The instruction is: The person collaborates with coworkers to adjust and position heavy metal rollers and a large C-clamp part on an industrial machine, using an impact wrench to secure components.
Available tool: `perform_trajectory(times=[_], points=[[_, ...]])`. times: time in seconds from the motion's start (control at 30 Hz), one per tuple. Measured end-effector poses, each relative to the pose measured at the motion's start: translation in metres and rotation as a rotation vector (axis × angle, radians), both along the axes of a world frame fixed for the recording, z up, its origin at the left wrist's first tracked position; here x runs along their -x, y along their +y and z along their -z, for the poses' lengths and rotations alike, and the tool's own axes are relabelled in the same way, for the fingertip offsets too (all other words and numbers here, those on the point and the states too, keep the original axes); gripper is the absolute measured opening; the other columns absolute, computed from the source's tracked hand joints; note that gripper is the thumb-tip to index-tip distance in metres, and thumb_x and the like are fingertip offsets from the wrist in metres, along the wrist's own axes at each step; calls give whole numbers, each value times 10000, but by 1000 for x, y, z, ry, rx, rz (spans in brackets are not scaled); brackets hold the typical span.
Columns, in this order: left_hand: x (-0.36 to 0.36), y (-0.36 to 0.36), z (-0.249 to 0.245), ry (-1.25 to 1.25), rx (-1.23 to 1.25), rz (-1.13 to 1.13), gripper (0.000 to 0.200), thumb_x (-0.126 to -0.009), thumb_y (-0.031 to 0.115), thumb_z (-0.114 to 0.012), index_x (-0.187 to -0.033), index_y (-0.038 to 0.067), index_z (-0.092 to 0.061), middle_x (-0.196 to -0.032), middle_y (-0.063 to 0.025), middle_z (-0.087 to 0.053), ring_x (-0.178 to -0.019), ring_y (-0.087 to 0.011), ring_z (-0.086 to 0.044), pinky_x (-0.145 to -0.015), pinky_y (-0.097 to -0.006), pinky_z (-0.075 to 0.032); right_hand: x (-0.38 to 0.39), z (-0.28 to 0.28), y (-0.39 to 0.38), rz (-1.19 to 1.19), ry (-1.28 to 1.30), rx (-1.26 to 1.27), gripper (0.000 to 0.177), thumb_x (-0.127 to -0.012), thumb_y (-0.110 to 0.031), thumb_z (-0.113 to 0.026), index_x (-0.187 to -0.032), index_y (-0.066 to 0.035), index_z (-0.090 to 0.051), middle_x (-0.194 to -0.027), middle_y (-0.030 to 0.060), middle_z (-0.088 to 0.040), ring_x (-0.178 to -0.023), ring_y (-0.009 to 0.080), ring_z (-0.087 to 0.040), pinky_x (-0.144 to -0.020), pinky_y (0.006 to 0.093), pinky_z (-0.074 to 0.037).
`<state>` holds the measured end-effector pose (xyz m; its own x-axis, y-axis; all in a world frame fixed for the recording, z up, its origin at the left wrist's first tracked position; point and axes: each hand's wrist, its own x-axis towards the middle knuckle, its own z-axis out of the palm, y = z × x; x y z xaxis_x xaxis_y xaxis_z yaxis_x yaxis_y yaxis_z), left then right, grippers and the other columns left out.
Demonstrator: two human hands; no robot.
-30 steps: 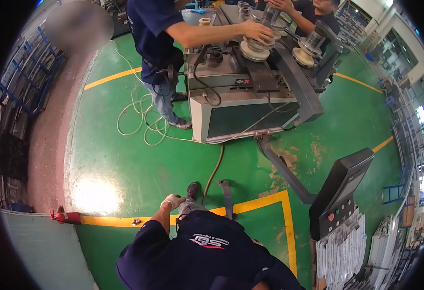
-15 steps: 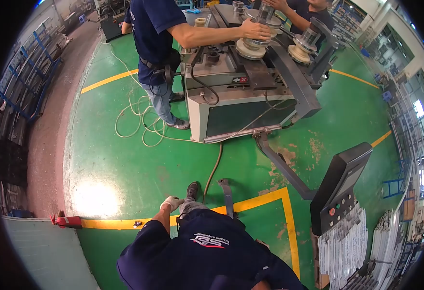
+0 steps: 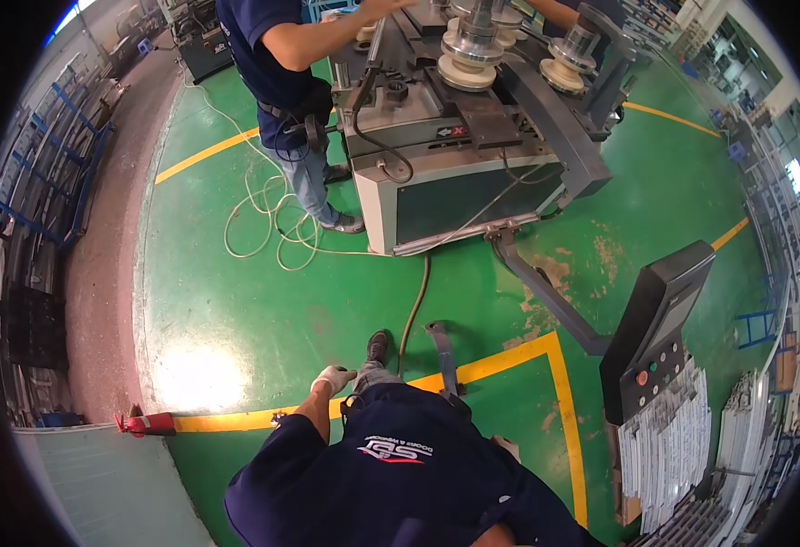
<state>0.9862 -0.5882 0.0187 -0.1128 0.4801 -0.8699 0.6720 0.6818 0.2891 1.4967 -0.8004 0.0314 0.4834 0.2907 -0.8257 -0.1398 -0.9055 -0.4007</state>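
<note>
My left hand [image 3: 332,378] wears a white glove and hangs beside my thigh, fingers curled, with nothing visible in it. It is just left of my shoe [image 3: 377,346] on the green floor. My right hand is out of view behind my dark blue shirt [image 3: 391,474]. Ahead stands a grey roll-bending machine [image 3: 459,182] with cream rollers [image 3: 468,68] on top. A co-worker in a dark blue shirt [image 3: 268,55] stands at its left, one arm stretched over the machine top.
A control console [image 3: 657,333] on a jointed arm stands to my right, above stacks of metal profiles [image 3: 669,456]. A hose [image 3: 414,314] and looped white cable [image 3: 268,223] lie on the floor. A red extinguisher [image 3: 149,422] lies at left, by yellow floor lines [image 3: 509,360]. Blue racks [image 3: 44,173] line the left.
The co-worker's hand has lifted off the cream roller and moved up and left. The view has shifted slightly toward the machine. My left hand stays by my thigh.
</note>
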Motion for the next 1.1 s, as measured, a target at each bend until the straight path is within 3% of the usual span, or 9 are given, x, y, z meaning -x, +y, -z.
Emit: perform_trajectory(times=[0.4, 0.5, 0.57, 0.63, 0.77, 0.8, 0.93, 0.97, 1.1], points=[[3, 11, -6, -40, -50, -31, 711, -951, 554, -692, -1429, 28, -695, -1450, -208, -690, -1391, -363, -625, -1172, -429, -469, 6, -10, 21, -114, 122, 9, 446, -998, -302, -731, -1315, 6, -671, -876, 134, -733, -630, 239, -681, -514, 401, -507], [2, 18, -9, -51, -69, -52, 729, -940, 566, -683, -1449, 46, -684, -1425, -193, -707, -1351, -342, -650, -1160, -425, -474, -7, 12, 41, -313, 139, -26, 446, -973, -342, -734, -1247, 9, -719, -978, 155, -768, -676, 226, -707, -589, 410, -550], [6, 13, 7, -66, -107, -54, 729, -928, 563, -689, -1452, 55, -685, -1338, -170, -743, -1219, -292, -700, -1077, -417, -517, -8, -22, 93, -723, -33, 73, 463, -977, -404, -720, -1229, -17, -763, -1025, 120, -795, -977, 296, -762, -904, 445, -599], [8, 7, 19, -87, -125, -92, 698, -930, 536, -700, -1427, 45, -696, -1231, -148, -755, -1095, -259, -704, -960, -403, -547, -13, -26, 138, -1124, -397, -275, 457, -979, -424, -692, -1206, -34, -769, -1098, 177, -793, -1025, 364, -757, -926, 476, -591], [23, -12, 59, -136, -133, -193, 710, -943, 497, -698, -1435, -15, -673, -1350, -208, -737, -1239, -327, -702, -1058, -415, -532, 52, -175, 276, -1461, -550, -486, 468, -1042, -435, -609, -1351, -89, -668, -1278, 203, -720, -1182, 424, -681, -1007, 522, -555], [19, -14, 39, -152, -110, -247, 700, -944, 486, -694, -1422, -26, -677, -1245, -178, -753, -1098, -285, -709, -953, -402, -547, 72, -207, 306, -1578, -572, -577, 450, -1057, -416, -601, -1341, -72, -665, -1240, 187, -709, -1153, 405, -681, -997, 521, -548], [29, -42, 31, -185, -142, -276, 559, -937, 444, -684, -1210, -40, -741, -872, -63, -684, -769, -197, -621, -699, -368, -513, 178, -316, 376, -2068, -796, -1218, 136, -858, -244, -725, -866, -109, -728, -851, 76, -693, -859, 269, -724, -743, 437, -581], [43, -52, 28, -210, -368, 132, 476, -937, 424, -675, -1054, -34, -730, -827, -48, -644, -736, -188, -600, -662, -374, -498, 211, -341, 387, -2160, -941, -1413, 98, -778, -200, -750, -724, -121, -728, -752, 53, -693, -741, 246, -734, -648, 414, -588], [41, -72, 25, -151, -225, -292, 298, -959, 342, -673, -1004, 56, -742, -805, -30, -639, -705, -164, -570, -622, -349, -470, 322, -476, 371, -2400, -973, -1896, 121, -842, -211, -755, -809, -140, -847, -806, 91, -802, -766, 290, -796, -588, 483, -630]])
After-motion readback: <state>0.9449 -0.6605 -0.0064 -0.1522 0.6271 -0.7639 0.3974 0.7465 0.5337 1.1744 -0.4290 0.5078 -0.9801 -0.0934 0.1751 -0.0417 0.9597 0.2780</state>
